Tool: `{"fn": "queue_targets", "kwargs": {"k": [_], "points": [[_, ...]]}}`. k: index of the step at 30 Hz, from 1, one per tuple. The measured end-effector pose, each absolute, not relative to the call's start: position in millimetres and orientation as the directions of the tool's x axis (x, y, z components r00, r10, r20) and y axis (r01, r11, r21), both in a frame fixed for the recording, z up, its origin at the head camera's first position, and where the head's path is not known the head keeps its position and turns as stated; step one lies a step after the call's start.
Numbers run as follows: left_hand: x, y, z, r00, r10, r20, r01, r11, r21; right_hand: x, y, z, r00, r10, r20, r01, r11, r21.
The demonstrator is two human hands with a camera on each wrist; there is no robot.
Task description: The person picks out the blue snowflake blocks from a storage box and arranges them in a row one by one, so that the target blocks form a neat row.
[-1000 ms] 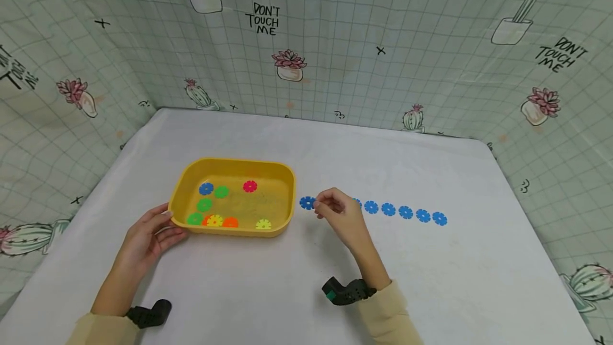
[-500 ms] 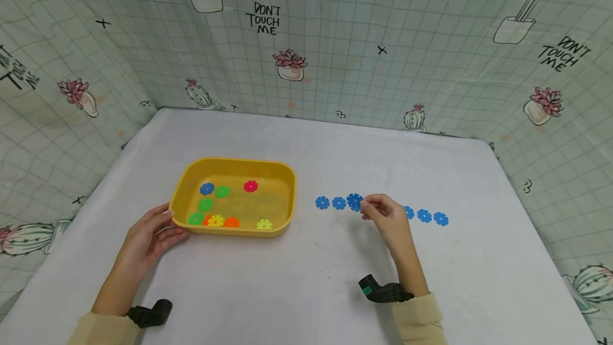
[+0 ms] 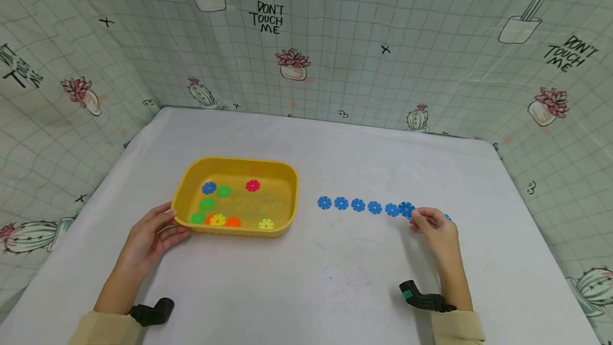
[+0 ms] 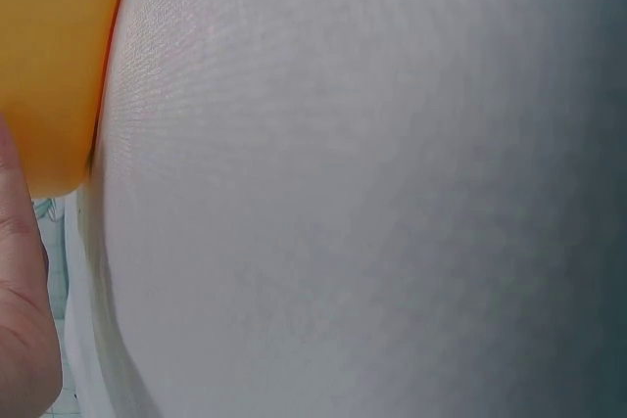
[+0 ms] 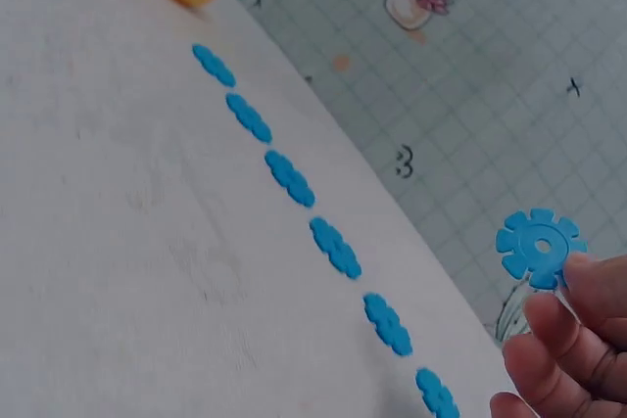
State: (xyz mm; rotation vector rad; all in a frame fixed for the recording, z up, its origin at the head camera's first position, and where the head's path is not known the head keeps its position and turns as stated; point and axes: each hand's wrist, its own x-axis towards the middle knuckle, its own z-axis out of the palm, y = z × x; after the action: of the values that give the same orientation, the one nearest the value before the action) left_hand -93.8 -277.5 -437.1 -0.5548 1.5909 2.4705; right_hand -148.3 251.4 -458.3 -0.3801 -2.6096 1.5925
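Note:
My right hand [image 3: 438,228] pinches a blue snowflake disc [image 3: 406,210] between thumb and fingertips. In the right wrist view this notched disc [image 5: 542,248] with a hole in its middle is raised above the table. Below it runs a row of matching blue discs [image 3: 358,205] lying flat; the hand hides part of the row near its right end. My left hand [image 3: 146,241] grips the left corner of a yellow plastic tray [image 3: 287,196], whose side [image 4: 59,66] also shows in the left wrist view. Inside the tray lie blue, green, pink, orange and yellow discs.
The table [image 3: 268,292] has a white cover. A curtain [image 3: 335,57] printed with a grid and cactus drawings stands behind it and at both sides. Each wrist wears a black camera band [image 3: 426,300].
My right hand has moved rightward along the row with the blue snowflake disc pinched in it, uncovering discs behind it. The left hand stays at the tray's corner.

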Motion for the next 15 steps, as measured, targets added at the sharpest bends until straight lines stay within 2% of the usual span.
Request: {"fn": "queue_targets", "kwargs": {"k": [3, 6, 15], "points": [[-93.6, -277.3, -437.9, -0.923, -0.072, -0.379, -0.315, -0.425, 0.849, -140.4, 258.4, -443.5, -0.958, 0.263, -0.114, 0.233, 0.484, -0.843], [-93.2, -276.9, -438.8, -0.925, -0.073, -0.373, -0.31, -0.422, 0.852, -137.4, 273.2, -445.5, -0.947, 0.29, -0.141, 0.28, 0.524, -0.804], [-93.9, -276.6, -435.7, -0.916, -0.085, -0.393, -0.326, -0.416, 0.849, -133.5, 312.4, -456.6, -0.912, 0.347, -0.22, 0.383, 0.526, -0.76]]}}
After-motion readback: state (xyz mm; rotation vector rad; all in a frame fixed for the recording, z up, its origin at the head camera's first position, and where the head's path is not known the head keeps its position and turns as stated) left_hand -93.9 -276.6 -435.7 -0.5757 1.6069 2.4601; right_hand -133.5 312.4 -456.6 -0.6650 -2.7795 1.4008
